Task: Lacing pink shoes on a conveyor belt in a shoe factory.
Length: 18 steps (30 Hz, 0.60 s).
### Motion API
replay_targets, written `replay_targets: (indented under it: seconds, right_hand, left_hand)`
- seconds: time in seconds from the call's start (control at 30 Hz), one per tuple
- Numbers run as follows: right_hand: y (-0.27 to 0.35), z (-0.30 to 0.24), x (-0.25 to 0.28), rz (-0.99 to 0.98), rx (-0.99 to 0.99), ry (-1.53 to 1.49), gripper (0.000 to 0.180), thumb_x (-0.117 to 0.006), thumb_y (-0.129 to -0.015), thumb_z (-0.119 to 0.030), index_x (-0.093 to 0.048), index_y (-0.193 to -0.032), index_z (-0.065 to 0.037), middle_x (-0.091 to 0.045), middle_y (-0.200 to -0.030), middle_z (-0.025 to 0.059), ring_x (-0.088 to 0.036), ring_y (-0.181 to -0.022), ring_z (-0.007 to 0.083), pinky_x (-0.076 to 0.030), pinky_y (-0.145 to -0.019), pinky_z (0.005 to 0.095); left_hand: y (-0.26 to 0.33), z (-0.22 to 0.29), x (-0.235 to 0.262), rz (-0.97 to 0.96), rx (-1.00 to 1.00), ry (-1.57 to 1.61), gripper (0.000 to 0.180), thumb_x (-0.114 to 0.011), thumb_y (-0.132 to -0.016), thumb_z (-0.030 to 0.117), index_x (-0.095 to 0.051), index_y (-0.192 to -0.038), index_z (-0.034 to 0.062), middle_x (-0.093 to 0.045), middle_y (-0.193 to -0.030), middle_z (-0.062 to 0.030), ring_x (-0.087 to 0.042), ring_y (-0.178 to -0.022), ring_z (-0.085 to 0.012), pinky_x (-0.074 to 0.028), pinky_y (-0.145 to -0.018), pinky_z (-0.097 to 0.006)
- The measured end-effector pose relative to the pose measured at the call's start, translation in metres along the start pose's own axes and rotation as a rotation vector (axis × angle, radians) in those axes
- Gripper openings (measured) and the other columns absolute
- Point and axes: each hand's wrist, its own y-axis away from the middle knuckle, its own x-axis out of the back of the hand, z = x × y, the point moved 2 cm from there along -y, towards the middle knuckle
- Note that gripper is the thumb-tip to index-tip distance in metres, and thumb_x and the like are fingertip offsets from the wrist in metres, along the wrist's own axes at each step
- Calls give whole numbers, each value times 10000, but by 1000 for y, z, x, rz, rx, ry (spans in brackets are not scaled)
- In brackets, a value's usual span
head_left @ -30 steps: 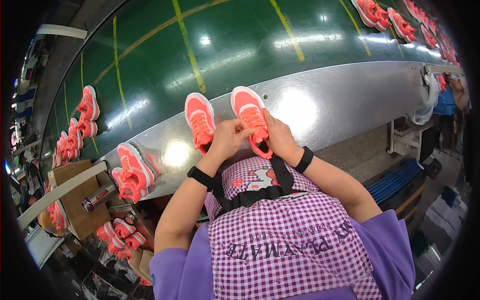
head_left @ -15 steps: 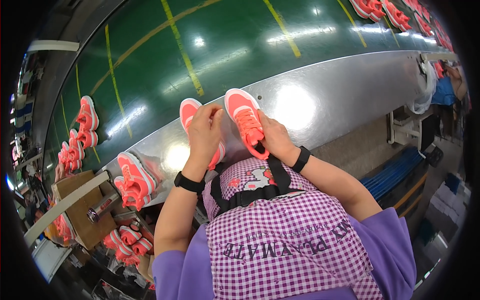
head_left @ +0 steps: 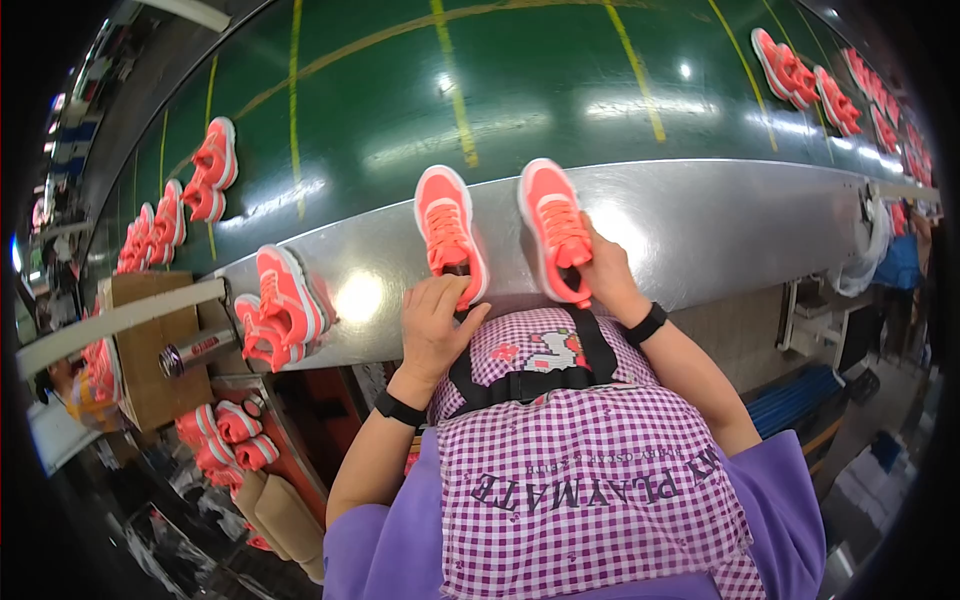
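Two coral sneakers with white soles stand side by side on the metal ledge, toes pointing away from me. My left hand [head_left: 436, 322] is at the heel opening of the left sneaker [head_left: 444, 222]; its fingers are bent over the collar, with the thumb along the near side. My right hand [head_left: 608, 272] grips the right sneaker [head_left: 556, 215] by its right side near the heel; the undersides of the fingers are hidden. Both sneakers are laced in coral. Another pair of sneakers [head_left: 285, 300] rests on the ledge to the left.
Beyond the metal ledge [head_left: 700, 215] runs a green conveyor belt [head_left: 370, 110] with yellow lines. More sneakers [head_left: 214, 165] stand on it at left, and others [head_left: 785, 70] at far right. A cardboard box [head_left: 150, 350] and a pale rail [head_left: 120, 325] are at left.
My left hand has come down from the left sneaker's side to its heel opening. My right hand still holds the right sneaker. The view has shifted; belt sneakers appear in different places.
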Motion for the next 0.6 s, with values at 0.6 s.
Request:
replay_targets:
  seconds: [0.6]
  right_hand:
    - [-26,-77,-52,7,492,150,506,-687,-755,-136,-528,-1224,-37,-606,-1102,226,-591,-1002,362,-490,-818,396]
  left_hand:
    - [-22,-26,-32,308,164,141,400,-740,-739,138,-583,-1094,43,-580,-1042,-118,-559,-976,-312,-483,-802,-397]
